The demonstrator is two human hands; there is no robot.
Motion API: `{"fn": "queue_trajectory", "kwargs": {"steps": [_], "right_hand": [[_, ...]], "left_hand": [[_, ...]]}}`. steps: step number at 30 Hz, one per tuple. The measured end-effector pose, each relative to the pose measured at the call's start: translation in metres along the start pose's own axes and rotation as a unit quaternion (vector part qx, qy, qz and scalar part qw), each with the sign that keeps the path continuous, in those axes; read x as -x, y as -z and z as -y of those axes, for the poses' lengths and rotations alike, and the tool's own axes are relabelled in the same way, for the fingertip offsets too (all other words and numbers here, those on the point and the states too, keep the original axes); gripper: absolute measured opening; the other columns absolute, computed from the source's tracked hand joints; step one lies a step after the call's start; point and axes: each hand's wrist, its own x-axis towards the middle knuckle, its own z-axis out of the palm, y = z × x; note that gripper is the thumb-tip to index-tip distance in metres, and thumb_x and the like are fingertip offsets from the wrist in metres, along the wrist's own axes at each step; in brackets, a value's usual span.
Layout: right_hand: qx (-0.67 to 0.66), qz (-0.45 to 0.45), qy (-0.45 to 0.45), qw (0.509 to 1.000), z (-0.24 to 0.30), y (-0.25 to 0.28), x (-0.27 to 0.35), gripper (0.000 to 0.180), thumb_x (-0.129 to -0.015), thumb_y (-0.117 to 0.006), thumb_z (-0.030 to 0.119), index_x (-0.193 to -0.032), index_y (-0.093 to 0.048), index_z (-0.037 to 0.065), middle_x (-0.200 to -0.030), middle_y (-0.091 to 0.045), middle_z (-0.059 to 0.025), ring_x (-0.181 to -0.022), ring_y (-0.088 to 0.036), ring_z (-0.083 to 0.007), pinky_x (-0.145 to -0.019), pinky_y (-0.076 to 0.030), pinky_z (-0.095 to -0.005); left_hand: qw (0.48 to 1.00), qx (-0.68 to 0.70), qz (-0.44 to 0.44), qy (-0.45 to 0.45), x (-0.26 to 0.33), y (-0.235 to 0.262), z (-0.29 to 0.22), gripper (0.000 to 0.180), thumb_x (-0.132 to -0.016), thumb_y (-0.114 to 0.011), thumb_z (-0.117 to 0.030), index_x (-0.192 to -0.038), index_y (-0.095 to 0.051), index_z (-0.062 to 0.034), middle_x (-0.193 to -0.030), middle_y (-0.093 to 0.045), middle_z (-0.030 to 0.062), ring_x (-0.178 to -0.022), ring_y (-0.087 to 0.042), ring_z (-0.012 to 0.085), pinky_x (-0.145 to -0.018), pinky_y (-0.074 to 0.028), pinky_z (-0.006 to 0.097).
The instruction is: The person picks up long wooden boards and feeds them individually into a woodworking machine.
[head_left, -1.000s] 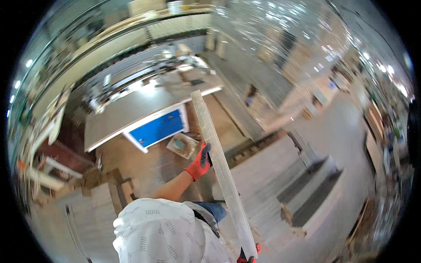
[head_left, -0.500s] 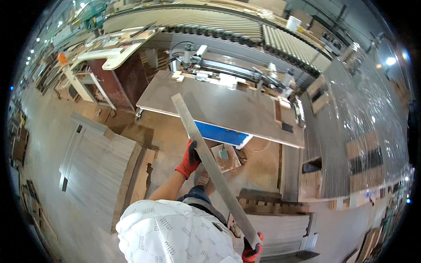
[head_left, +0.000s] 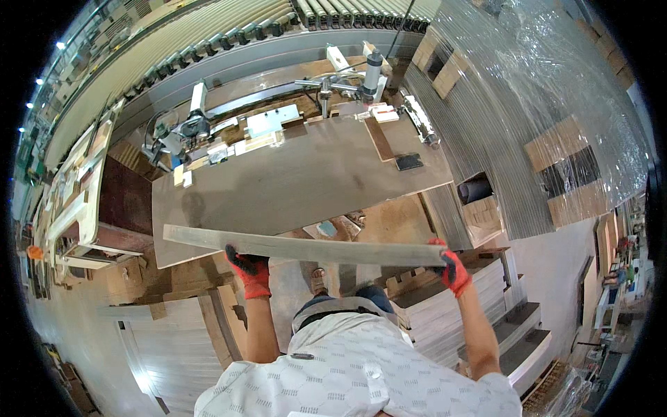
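Observation:
A long, narrow grey board [head_left: 313,249] lies across in front of me, between my body and the brown worktable [head_left: 292,181]. My left hand [head_left: 250,271], in a red glove with dark fingers, grips its lower edge left of the middle. At the board's right end my right hand [head_left: 453,270], gloved the same way, is closed round the tip. The board's left end overlaps the table's front part in the picture; whether it touches the top cannot be told.
Clamping cylinders [head_left: 372,73] and a metal rail line the table's far side. A brown strip [head_left: 379,139] and a black block [head_left: 408,162] lie on its right part. Film-wrapped stacked boards [head_left: 500,125] rise at right; more grey boards [head_left: 177,333] are stacked at left.
The board has turned from a steep slant to nearly level across. My right hand has come up from the lower edge to the right side, and the view has shifted closer to the table.

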Motion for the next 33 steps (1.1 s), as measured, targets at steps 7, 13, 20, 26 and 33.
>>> {"fn": "queue_trajectory", "kwargs": {"steps": [7, 13, 20, 26, 33], "right_hand": [[0.044, 0.024, -0.059, 0.997, 0.088, 0.010, -0.130, 0.060, -0.105, -0.068, 0.044, -0.157, -0.055, 0.018, -0.154, -0.057, -0.0037, -0.140, -0.055, -0.0224, -0.112, -0.053, -0.0462], [0.057, 0.137, -0.056, 0.987, 0.079, 0.080, -0.271, 0.052, -0.106, -0.069, 0.035, -0.154, -0.060, 0.018, -0.149, -0.060, -0.0006, -0.133, -0.056, -0.0151, -0.115, -0.047, -0.0366], [0.070, 0.161, -0.141, 0.974, 0.140, 0.012, -0.292, 0.048, -0.106, -0.066, 0.041, -0.148, -0.064, 0.018, -0.135, -0.064, 0.0023, -0.122, -0.058, -0.0110, -0.110, -0.042, -0.0278], [0.123, 0.129, -0.078, 0.981, 0.153, -0.009, -0.282, 0.049, -0.105, -0.066, 0.040, -0.147, -0.065, 0.015, -0.136, -0.064, 0.0023, -0.124, -0.058, -0.0122, -0.110, -0.042, -0.0287], [0.036, 0.002, 0.024, 0.999, 0.122, -0.003, -0.293, 0.045, -0.110, -0.058, 0.037, -0.146, -0.067, 0.012, -0.138, -0.068, -0.0028, -0.124, -0.063, -0.0175, -0.109, -0.047, -0.0344]], "left_hand": [[0.996, -0.006, -0.064, -0.067, -0.029, -0.049, 0.029, 0.074, -0.095, -0.062, -0.077, -0.150, -0.059, -0.0281, -0.149, -0.061, 0.0044, -0.131, -0.059, 0.0348, -0.100, -0.052, 0.062], [0.985, -0.085, -0.112, -0.096, -0.057, -0.089, 0.047, 0.069, -0.093, -0.067, -0.071, -0.147, -0.058, -0.0292, -0.148, -0.056, 0.0071, -0.134, -0.053, 0.0365, -0.095, -0.051, 0.066], [0.976, -0.079, -0.176, -0.102, -0.067, -0.093, 0.056, 0.074, -0.089, -0.072, -0.066, -0.152, -0.051, -0.0328, -0.159, -0.039, 0.0127, -0.141, -0.042, 0.0451, -0.106, -0.044, 0.074], [0.972, -0.084, -0.193, -0.107, -0.063, -0.086, 0.055, 0.074, -0.091, -0.077, -0.054, -0.154, -0.047, -0.0301, -0.156, -0.042, 0.0128, -0.140, -0.046, 0.0394, -0.110, -0.047, 0.067], [0.730, -0.493, -0.233, -0.412, -0.057, -0.103, 0.059, 0.095, -0.096, -0.082, -0.040, -0.167, -0.030, -0.0028, -0.170, -0.038, 0.0199, -0.154, -0.041, 0.0384, -0.126, -0.034, 0.061]]}}
